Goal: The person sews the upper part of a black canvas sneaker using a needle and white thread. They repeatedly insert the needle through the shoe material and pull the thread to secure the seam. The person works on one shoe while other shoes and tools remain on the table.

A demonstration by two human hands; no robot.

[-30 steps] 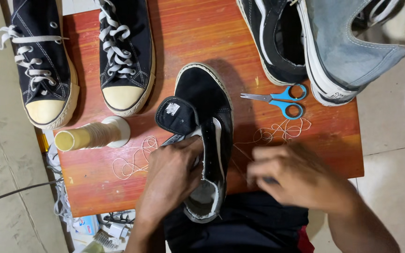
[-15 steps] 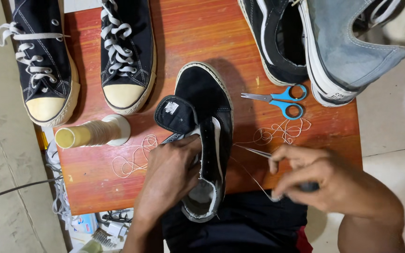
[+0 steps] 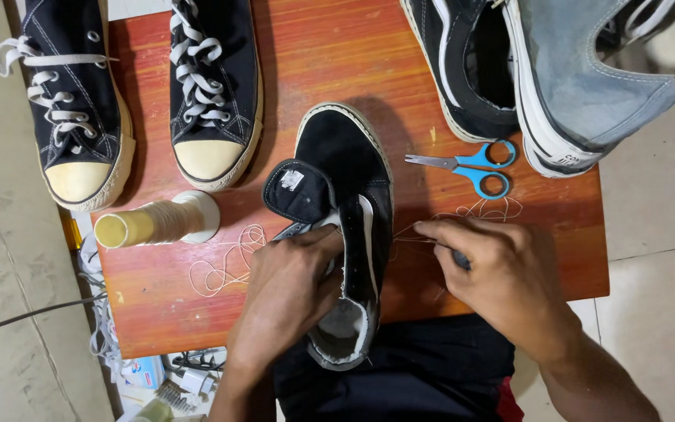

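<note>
Mid-stitch: left hand point(image 3: 294, 285) grips the black suede low-top shoe point(image 3: 347, 227); right hand point(image 3: 501, 273) pinches taut pale thread point(image 3: 412, 234); seam looks unfinished.

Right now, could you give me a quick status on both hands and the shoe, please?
Left hand grips black shoe at its opening. Right hand pinches thread beside it. Scissors nearby, not in the way.

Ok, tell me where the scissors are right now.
The blue-handled scissors lie on the red wooden table, toward its right side, just below the black-and-white shoe and above the right hand.
</note>
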